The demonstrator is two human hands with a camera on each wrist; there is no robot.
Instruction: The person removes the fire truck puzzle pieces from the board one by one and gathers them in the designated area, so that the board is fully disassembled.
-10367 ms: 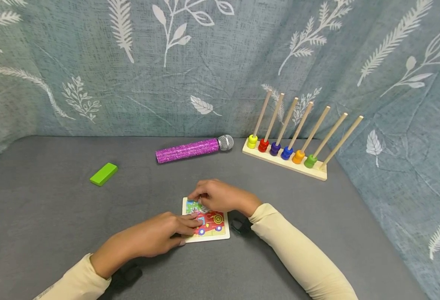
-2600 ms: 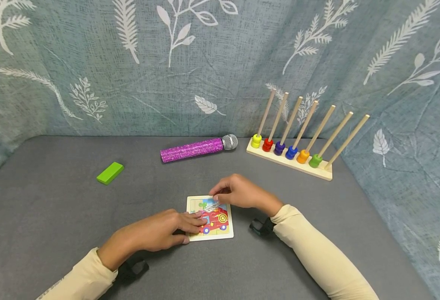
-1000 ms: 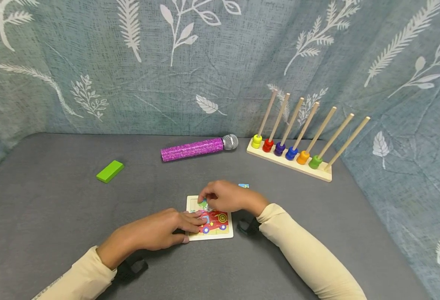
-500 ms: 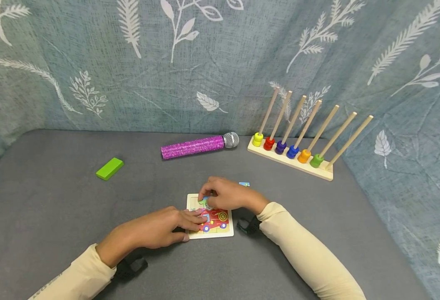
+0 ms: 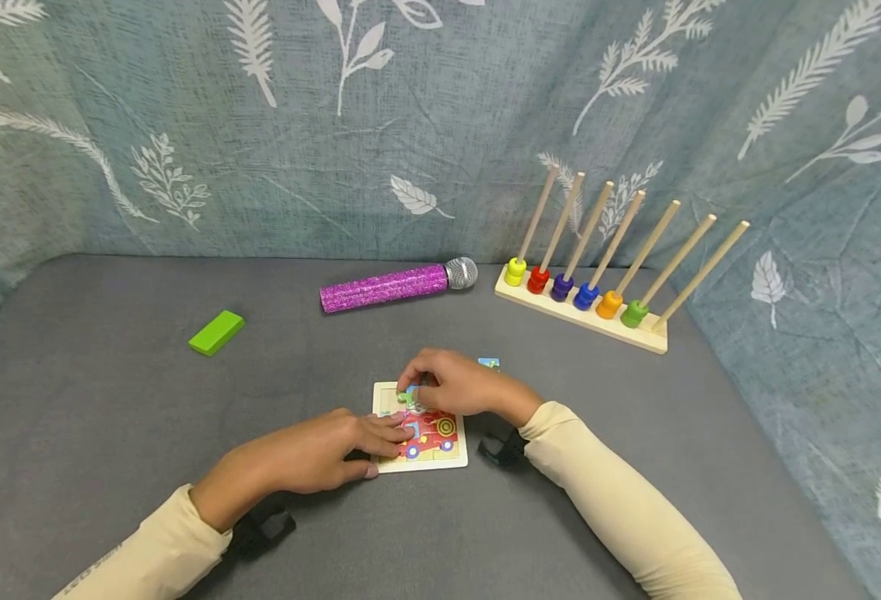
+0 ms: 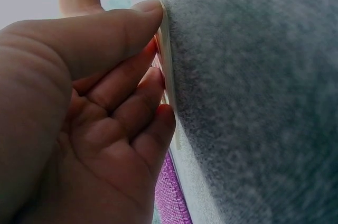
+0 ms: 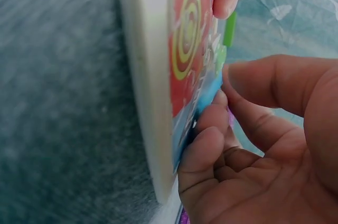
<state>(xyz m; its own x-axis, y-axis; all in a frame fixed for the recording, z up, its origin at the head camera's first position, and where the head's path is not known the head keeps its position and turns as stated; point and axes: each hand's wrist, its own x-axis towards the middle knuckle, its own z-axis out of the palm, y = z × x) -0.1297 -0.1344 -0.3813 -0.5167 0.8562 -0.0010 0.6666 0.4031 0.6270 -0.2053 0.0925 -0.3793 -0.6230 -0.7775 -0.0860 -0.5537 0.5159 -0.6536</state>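
Note:
A small square jigsaw puzzle (image 5: pixel 440 457) with a pale wooden frame and a red fire truck picture lies on the grey table. My left hand (image 5: pixel 327 454) rests on its left side, fingers extended over the picture and thumb at the frame's edge. Above the top of the puzzle, my right hand (image 5: pixel 458 383) pinches a blue and green puzzle piece (image 7: pixel 213 85) between thumb and fingers. Bare wood shows in the puzzle's upper left corner. A loose blue puzzle piece (image 5: pixel 488 363) lies on the table behind my right hand, partly hidden by it.
A glittery purple microphone (image 5: pixel 383 289) lies toward the back. A green block (image 5: pixel 217 333) is at the left. At the back right stands a wooden peg rack (image 5: pixel 583 311) with coloured beads on several pegs. A patterned cloth (image 5: pixel 260 167) hangs behind the table.
Ten seconds ago the upper left corner showed blue and green; now it is bare. Since 2.6 seconds ago my right hand has moved left over the puzzle, and a loose piece shows behind it.

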